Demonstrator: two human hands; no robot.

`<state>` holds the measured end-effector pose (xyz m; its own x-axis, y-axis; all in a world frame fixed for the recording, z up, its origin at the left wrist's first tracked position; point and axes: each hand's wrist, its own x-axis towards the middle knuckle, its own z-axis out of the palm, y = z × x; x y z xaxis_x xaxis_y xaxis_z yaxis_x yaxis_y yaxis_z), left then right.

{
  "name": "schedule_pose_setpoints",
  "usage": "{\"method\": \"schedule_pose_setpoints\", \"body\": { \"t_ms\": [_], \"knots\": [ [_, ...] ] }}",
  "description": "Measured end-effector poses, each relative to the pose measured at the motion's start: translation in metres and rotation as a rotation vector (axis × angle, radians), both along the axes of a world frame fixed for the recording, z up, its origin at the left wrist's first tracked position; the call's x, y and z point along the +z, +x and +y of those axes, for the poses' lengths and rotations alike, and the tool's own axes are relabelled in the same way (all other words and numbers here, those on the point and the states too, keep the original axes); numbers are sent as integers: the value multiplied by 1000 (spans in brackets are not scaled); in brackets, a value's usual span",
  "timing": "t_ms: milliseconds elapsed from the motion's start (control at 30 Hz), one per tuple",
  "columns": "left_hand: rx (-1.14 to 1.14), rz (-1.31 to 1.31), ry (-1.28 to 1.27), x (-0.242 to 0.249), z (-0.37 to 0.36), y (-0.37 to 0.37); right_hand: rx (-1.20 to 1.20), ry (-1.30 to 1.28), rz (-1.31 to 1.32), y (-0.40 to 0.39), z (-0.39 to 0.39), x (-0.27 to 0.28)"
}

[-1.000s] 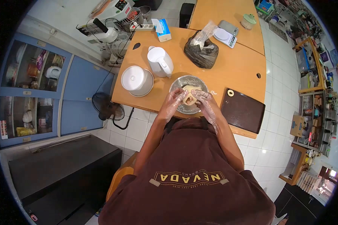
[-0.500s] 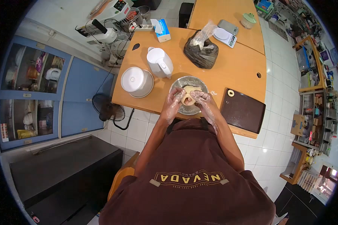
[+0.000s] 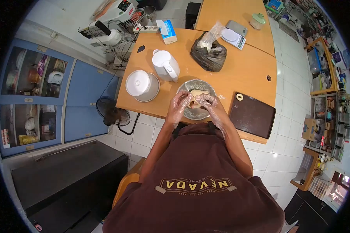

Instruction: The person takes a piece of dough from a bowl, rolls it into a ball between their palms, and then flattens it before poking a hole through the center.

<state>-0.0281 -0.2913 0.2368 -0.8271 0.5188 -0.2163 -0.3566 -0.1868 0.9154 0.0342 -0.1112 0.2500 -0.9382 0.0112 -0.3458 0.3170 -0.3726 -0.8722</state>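
Observation:
A metal bowl (image 3: 197, 114) stands at the table's front edge, with pale dough (image 3: 198, 93) inside it. Over the bowl, my left hand (image 3: 179, 105) and my right hand (image 3: 211, 106) pinch a small piece of dough between them, their fingertips nearly meeting. Flour coats both hands. To the right lies a dark tray (image 3: 252, 116) with one small dough ring (image 3: 239, 97) in its upper left corner.
Left of the bowl are a white lidded container (image 3: 142, 86) and a white pitcher (image 3: 165, 66). Farther back stand a black plastic bag (image 3: 209, 58), a kitchen scale (image 3: 233, 38) and a blue-white carton (image 3: 168, 32). A fan (image 3: 112, 112) is beside the table.
The fingertips of my two hands have come closer together on the dough, and less of the piece shows between them. The other objects stay in place.

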Motion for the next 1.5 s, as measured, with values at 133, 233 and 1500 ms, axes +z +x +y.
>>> {"method": "schedule_pose_setpoints", "body": {
  "t_ms": [133, 233, 1500],
  "knots": [
    [60, 83, 59, 0, 2, -4, 13, 83, -53, 1, -4, 4],
    [143, -1, 174, -5, 2, -5, -24, 3, -75, 5, -7, 2],
    [131, 7, 240, -7, 0, 7, -17, -7, 53, 5, -10, -7]
  ]
}}
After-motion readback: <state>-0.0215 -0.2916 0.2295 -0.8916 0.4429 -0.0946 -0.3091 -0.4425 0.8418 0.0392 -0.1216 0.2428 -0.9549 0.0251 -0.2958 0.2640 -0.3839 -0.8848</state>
